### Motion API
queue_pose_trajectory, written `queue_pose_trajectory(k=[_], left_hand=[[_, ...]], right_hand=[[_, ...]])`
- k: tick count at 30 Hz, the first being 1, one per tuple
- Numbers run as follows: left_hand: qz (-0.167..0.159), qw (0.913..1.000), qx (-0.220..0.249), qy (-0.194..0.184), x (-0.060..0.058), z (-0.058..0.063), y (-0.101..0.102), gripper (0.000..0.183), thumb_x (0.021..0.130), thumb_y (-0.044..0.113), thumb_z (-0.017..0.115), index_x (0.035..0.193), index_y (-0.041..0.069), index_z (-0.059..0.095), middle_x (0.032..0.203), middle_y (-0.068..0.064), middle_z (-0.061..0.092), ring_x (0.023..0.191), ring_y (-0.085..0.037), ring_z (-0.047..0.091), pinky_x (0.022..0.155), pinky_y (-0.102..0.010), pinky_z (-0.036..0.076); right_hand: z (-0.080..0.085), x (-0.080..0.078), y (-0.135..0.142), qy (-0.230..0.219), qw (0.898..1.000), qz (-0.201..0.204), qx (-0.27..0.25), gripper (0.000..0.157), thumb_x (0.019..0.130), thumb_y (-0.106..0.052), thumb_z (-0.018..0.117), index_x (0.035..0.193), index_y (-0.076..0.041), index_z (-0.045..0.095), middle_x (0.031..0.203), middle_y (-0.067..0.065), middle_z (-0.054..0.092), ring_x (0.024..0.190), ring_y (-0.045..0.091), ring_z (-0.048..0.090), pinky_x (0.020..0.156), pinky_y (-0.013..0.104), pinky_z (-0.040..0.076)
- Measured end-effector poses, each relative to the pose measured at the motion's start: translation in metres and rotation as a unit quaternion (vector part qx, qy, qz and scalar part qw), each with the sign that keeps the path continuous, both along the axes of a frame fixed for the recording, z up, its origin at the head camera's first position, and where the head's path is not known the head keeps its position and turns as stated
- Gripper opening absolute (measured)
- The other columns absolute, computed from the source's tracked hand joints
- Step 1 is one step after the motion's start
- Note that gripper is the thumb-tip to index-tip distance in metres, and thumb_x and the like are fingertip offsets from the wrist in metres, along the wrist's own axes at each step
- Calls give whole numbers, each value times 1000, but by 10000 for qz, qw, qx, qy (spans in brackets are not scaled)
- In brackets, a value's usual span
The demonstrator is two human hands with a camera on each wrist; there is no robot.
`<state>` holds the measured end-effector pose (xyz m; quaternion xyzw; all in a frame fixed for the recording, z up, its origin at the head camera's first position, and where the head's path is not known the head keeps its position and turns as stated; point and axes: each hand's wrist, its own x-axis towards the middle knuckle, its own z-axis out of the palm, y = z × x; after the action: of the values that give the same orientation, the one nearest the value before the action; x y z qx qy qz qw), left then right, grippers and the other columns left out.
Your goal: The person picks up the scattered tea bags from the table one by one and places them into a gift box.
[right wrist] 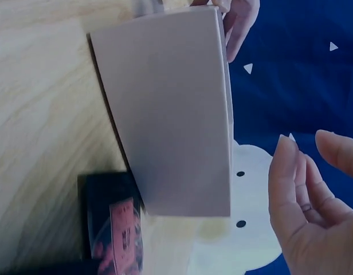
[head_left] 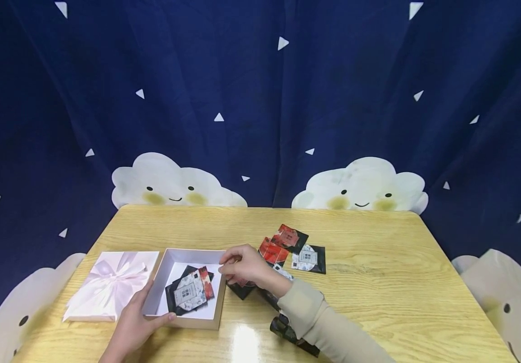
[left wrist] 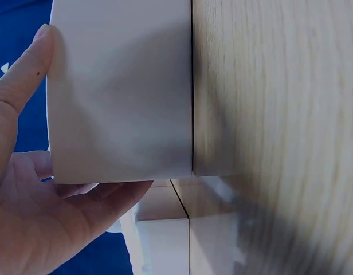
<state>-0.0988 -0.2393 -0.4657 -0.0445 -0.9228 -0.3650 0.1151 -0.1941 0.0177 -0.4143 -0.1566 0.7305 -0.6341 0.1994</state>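
Observation:
A square open box with white inner walls sits on the table, several black sachets with floral prints stacked askew inside. My left hand grips its near left corner, with the thumb on the front rim and the fingers along the left side. In the left wrist view the thumb touches the box wall's edge. Over the right rim hovers my right hand, fingers bent loosely. The right wrist view shows nothing between that hand's thumb and fingers. Below it lies a black sachet with a pink label.
Left of the box lies a pale pink lid with a ribbon bow. Several more sachets, some red, one black and white, lie right of the box. A dark glossy object is partly hidden under the right sleeve.

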Motion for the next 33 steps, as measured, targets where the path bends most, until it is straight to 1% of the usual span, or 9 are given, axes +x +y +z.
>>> queue_pose_trajectory(k=[2,5,7,12,17,20,24,27,33], left_hand=[[4,10000,-9,-16,0,0,0,98,61,26,84,132,-16,31,123,-40,40,108,-54,41,87,-62,35],[3,10000,-13,11,0,1,0,97,60,26,84,131,-16,32,122,-40,40,108,-53,42,87,-62,36],[-2,10000,-16,27,0,1,0,97,60,25,84,131,-16,32,122,-40,41,108,-53,42,87,-61,36],[-5,10000,37,0,0,1,1,97,60,24,84,131,-17,32,122,-40,41,108,-53,42,87,-61,36],[25,10000,-2,-50,0,0,1,97,60,24,84,131,-16,32,121,-40,42,107,-53,44,85,-60,38],[35,9999,-26,-98,1,1,1,97,60,24,84,132,-16,32,121,-41,41,107,-53,44,85,-60,39],[39,9999,-47,-117,1,2,1,97,60,24,84,132,-16,31,121,-41,41,106,-53,45,85,-60,39],[40,9999,-70,-114,1,3,1,97,60,24,84,132,-16,32,121,-41,41,107,-53,44,86,-60,38],[26,9998,-123,-134,1,4,0,98,61,25,84,132,-16,31,122,-41,40,108,-53,43,86,-61,38]], right_hand=[[2,0,5,31,10000,29,77,12,79,-1,66,88,6,63,67,5,59,58,28,62,52,34,55],[1,0,11,-1,9999,80,90,15,79,-1,66,90,8,63,66,5,59,55,16,58,52,34,55],[-1,0,14,-43,9999,130,78,16,80,-1,65,92,9,63,67,7,59,54,13,56,53,34,54],[-3,0,26,97,9997,174,115,20,79,-2,65,94,11,62,68,7,60,56,14,56,52,33,52],[-3,0,42,491,9980,163,375,20,78,-4,68,95,6,64,71,0,61,60,12,56,56,41,53],[4,2,54,658,9967,200,439,20,78,-4,68,96,5,65,71,0,59,59,11,53,55,39,52],[8,3,67,906,9943,260,508,21,78,-3,68,98,4,65,71,6,56,56,11,49,51,30,48],[1,-1,78,938,9935,230,608,22,79,-6,69,100,1,66,71,8,56,54,13,48,50,28,46],[-11,-8,99,894,9943,87,576,26,80,-12,70,102,0,64,74,5,54,56,13,47,53,36,48]])
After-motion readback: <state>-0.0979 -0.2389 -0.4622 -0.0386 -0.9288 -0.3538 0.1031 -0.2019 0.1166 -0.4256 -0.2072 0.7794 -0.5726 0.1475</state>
